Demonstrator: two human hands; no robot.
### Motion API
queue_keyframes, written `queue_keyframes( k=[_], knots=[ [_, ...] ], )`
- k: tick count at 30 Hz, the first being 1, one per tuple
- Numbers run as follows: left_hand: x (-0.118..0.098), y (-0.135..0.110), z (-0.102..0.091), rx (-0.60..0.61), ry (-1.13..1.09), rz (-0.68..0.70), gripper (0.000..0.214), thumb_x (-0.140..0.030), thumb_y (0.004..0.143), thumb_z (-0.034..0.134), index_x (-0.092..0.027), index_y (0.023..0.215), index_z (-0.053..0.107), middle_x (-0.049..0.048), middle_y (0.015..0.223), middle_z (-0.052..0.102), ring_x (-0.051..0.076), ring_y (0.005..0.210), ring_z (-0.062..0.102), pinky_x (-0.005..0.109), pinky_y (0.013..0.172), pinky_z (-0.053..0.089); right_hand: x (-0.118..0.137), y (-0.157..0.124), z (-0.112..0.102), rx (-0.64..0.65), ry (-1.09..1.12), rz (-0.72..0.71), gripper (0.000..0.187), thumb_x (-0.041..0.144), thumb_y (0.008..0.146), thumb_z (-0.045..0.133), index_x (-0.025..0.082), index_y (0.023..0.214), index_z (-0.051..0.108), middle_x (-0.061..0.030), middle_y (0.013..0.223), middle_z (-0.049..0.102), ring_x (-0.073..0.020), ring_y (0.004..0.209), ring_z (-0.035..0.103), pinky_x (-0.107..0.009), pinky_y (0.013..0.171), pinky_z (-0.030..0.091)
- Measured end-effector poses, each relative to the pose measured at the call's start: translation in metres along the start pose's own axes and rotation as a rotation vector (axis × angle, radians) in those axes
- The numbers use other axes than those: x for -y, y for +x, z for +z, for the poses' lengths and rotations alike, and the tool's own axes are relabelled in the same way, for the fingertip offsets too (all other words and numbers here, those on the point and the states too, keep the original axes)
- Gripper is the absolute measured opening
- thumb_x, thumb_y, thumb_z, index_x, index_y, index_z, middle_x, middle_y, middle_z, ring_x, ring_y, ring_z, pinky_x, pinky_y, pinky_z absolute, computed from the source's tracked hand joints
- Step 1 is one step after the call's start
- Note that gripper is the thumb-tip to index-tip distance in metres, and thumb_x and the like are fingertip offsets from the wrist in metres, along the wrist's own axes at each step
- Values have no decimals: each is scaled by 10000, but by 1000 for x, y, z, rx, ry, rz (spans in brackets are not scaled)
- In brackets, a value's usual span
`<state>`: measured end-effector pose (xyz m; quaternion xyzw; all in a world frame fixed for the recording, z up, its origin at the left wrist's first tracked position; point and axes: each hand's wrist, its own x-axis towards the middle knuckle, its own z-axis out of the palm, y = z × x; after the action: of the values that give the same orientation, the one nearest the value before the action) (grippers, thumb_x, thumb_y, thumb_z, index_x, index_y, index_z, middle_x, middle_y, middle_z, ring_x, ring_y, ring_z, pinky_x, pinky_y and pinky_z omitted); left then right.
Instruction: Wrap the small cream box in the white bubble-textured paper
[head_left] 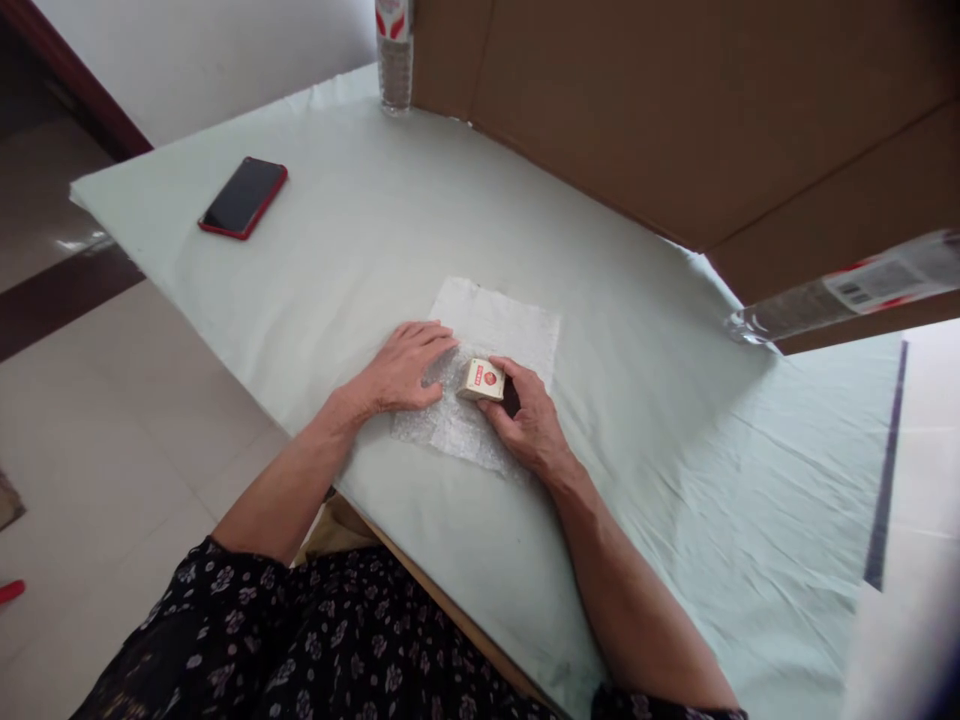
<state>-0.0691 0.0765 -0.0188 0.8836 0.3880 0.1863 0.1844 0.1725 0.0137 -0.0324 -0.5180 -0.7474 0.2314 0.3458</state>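
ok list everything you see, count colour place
tablecloth: 1, pale green, centre
bubble wrap: 1 sheet, whitish, on the cloth
small box: 1, cream with red print, over the wrap
phone: 1, black with red edge, upper left of cloth
cardboard: 1, brown, upper right
far bottle: 1, clear, red label, top centre
near bottle: 1, clear, red label, right
wall: 1, whitish, top left
dark strip: 1, dark red, top left
floor: 1, pale, left and right
red item: 1, red, left edge
brown item: 1, brown, left edge, unclear
garment: 1, black with pale flowers, bottom
left hand: 1, bare, open at wrap's left
right hand: 1, bare, gripping small box
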Motion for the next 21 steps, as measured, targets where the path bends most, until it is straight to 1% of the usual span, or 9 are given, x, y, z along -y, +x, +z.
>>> queue_keyframes(
  k=[5, 8, 10, 13, 15, 18, 19, 20, 21],
  knots=[
    [0, -1, -2, 13, 7, 12, 633, -239, 745, 585, -162, 1374, 578, 159, 1484, 575, 352, 1443, 467, 541, 1199, 339, 2, 2, -2, 38, 8, 8, 550, 275, 854, 674, 288, 1388, 545, -101, 1368, 666, -320, 1244, 620, -537, 1072, 474],
    [0, -2, -2, -1, 2, 12, 636, -230, 736, 594, -163, 1369, 586, 156, 1477, 583, 355, 1438, 472, 550, 1199, 342, 1, 2, -3, 43, 47, 38, 637, 300, 835, 697, 294, 1442, 504, -104, 1411, 637, -322, 1273, 606, -543, 1097, 454],
    [1, -2, -1, -19, -15, 12, 633, -224, 728, 604, -151, 1357, 596, 160, 1458, 600, 355, 1425, 489, 551, 1197, 353, 0, 1, -4, 52, 82, 57, 700, 328, 825, 706, 310, 1481, 466, -98, 1458, 603, -326, 1312, 582, -554, 1127, 429],
    [1, -1, -3, -86, -89, -21, 590, -212, 740, 614, -175, 1328, 613, 130, 1415, 638, 314, 1381, 540, 512, 1188, 397, -2, 1, -8, 93, 144, 63, 714, 376, 822, 708, 319, 1489, 460, -90, 1479, 588, -330, 1338, 563, -563, 1154, 406],
    [-3, -3, -11, -192, -138, -84, 519, -208, 780, 598, -200, 1299, 626, 101, 1369, 669, 271, 1320, 590, 468, 1147, 460, -3, 1, -10, 118, 200, 73, 706, 398, 823, 710, 309, 1481, 471, -96, 1488, 579, -328, 1330, 571, -555, 1150, 416],
    [-19, -16, -33, -370, -123, -193, 393, -191, 851, 545, -209, 1229, 652, 76, 1253, 717, 242, 1205, 650, 427, 1036, 547, -3, 2, -11, 125, 252, 103, 701, 402, 818, 719, 300, 1471, 484, -98, 1488, 577, -321, 1320, 582, -543, 1144, 430],
    [-27, -22, -41, -370, -101, -200, 356, -190, 867, 548, -211, 1205, 659, 71, 1212, 729, 243, 1177, 662, 429, 1018, 557, -3, 2, -10, 117, 254, 109, 698, 396, 815, 723, 298, 1466, 491, -98, 1479, 585, -320, 1317, 583, -543, 1145, 429],
    [-36, -30, -47, -325, -76, -159, 322, -205, 879, 573, -214, 1187, 665, 70, 1188, 732, 248, 1170, 665, 438, 1027, 551, -3, 2, -9, 105, 251, 111, 693, 390, 810, 728, 297, 1458, 502, -99, 1465, 597, -321, 1313, 585, -545, 1146, 427],
    [-45, -39, -52, -260, -47, -92, 308, -223, 881, 605, -220, 1183, 668, 72, 1194, 727, 262, 1207, 648, 459, 1064, 527, -3, 2, -8, 94, 245, 109, 685, 383, 804, 733, 297, 1448, 514, -99, 1452, 607, -322, 1307, 588, -547, 1146, 425]
  ],
)
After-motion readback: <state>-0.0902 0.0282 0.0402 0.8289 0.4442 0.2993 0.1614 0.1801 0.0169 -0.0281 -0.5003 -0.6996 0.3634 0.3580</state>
